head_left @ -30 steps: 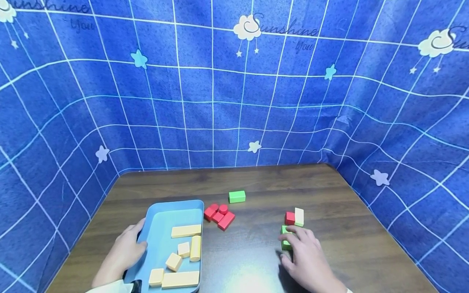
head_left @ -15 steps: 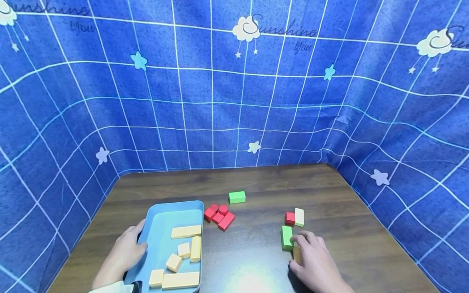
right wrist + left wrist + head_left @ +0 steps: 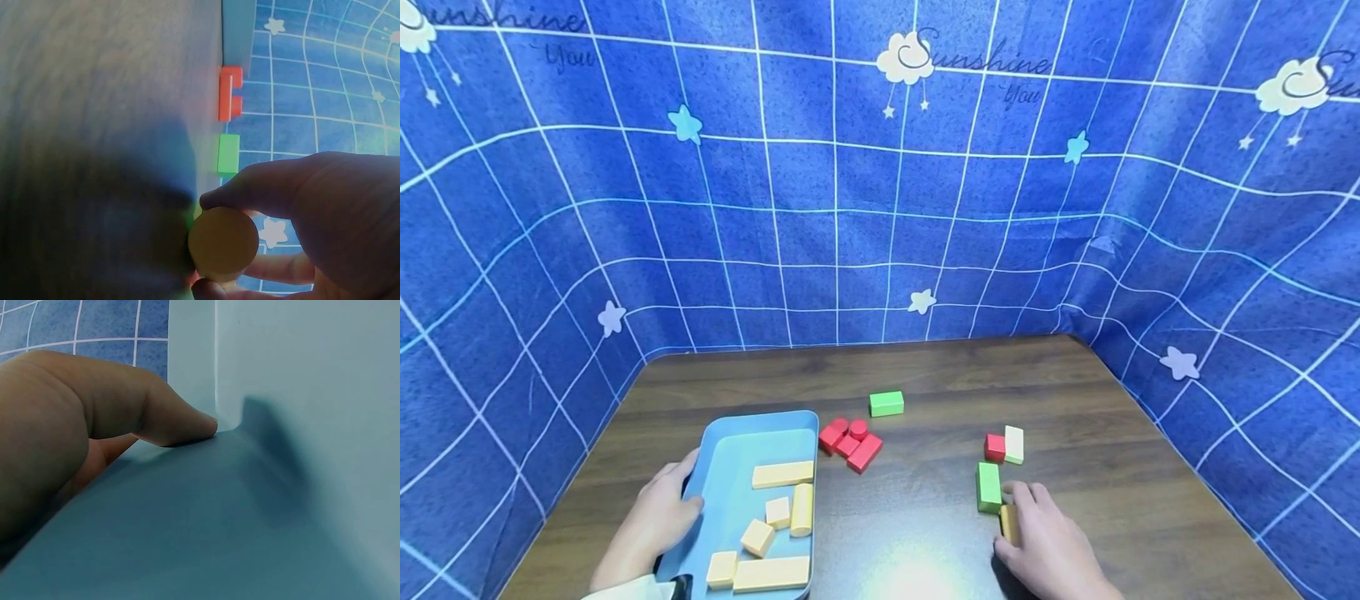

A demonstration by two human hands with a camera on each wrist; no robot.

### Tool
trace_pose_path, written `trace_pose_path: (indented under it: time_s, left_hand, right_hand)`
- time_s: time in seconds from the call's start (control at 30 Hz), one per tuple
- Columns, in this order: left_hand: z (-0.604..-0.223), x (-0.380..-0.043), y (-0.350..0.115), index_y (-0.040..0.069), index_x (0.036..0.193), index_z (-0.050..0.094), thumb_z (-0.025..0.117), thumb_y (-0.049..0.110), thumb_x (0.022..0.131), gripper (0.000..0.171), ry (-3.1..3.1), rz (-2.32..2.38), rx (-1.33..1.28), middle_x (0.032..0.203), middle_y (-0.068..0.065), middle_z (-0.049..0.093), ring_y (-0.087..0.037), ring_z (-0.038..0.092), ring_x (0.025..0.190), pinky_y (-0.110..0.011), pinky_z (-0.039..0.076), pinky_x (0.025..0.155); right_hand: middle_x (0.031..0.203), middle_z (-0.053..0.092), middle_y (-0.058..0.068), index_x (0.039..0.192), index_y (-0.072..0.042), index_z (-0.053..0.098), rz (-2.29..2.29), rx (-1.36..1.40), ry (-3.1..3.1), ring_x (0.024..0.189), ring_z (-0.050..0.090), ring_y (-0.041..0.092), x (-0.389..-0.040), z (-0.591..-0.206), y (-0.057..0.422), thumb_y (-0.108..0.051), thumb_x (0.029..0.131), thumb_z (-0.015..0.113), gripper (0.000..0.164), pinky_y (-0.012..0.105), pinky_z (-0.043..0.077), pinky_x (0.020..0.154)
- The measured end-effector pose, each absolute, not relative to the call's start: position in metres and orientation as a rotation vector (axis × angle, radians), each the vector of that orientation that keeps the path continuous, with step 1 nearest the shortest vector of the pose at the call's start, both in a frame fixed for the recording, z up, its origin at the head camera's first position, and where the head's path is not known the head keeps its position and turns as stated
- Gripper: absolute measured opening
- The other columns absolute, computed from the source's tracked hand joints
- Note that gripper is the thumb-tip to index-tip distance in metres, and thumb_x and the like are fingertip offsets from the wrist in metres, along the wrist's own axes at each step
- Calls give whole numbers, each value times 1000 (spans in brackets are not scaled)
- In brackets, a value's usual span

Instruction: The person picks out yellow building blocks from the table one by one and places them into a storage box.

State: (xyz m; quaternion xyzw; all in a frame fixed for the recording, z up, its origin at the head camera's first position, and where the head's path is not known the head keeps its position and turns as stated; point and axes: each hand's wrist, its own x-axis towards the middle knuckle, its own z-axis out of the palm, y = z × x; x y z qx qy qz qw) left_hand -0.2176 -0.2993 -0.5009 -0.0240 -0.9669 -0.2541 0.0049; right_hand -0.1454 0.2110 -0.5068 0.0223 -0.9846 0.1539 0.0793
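At the left of the head view, my left hand [image 3: 658, 512] grips the side wall of a light blue tray [image 3: 760, 417]. Its thumb presses over the tray wall [image 3: 187, 512] in the left wrist view. Inside lie several yellow wooden blocks, among them a long block [image 3: 771, 574] and a lying cylinder [image 3: 802, 510]. On the right, my right hand [image 3: 1051, 542] pinches another yellow cylinder [image 3: 1009, 525] low at the table. The right wrist view shows the round end of this cylinder [image 3: 223, 242] between thumb and fingers. A green block [image 3: 988, 487] lies just beyond it.
Past the green block are a small red block [image 3: 995, 448] and a pale yellow-green block [image 3: 1014, 445]. Several red pieces [image 3: 865, 452] cluster by the tray's right side, with a green block [image 3: 886, 404] behind them. A blue curtain [image 3: 880, 208] surrounds the wooden table [image 3: 925, 492].
My right hand has moved from over the near green block slightly right and toward me, and now holds the yellow cylinder beside it. The left hand and tray stay put.
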Motion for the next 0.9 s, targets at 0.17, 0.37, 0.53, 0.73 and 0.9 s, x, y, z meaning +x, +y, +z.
trace_pose_path:
  time_s: [0.17,0.37,0.53,0.73,0.9]
  left_hand:
    - [-502,-218,-299,-5,145,24,55,8,82,71,-3035,-799,-68,134,-33,38,-50,35,118,-68,34,93]
    - [-504,-219,-300,-4,145,24,55,7,82,71,-3031,-801,-60,134,-33,38,-51,36,118,-68,33,94]
    - [-501,-219,-300,-4,146,22,55,7,83,71,-3053,-823,-30,134,-34,37,-51,34,119,-69,32,94]
    - [-501,-217,-301,-5,145,22,54,6,83,71,-3048,-832,-33,134,-34,37,-51,34,119,-69,32,94]
    - [-503,-217,-301,-6,144,24,55,6,82,70,-3012,-817,-77,133,-34,39,-49,36,118,-68,33,94]
  right_hand:
    - [97,53,5,113,-12,60,496,61,-2937,63,45,14,-144,-500,211,-31,64,73,54,35,43,52]
    - [91,48,3,106,-12,62,520,85,-2815,59,43,14,-143,-493,206,-27,70,69,40,35,40,49]
    - [96,53,5,106,-14,61,515,183,-2704,68,53,16,-146,-489,196,-19,75,64,31,42,49,57]
    - [91,50,-5,95,-22,63,542,381,-2642,69,49,7,-150,-486,177,-14,78,64,19,34,48,60]
    - [95,46,-7,98,-23,63,557,515,-2641,64,44,4,-152,-483,154,-31,79,71,22,27,44,55]
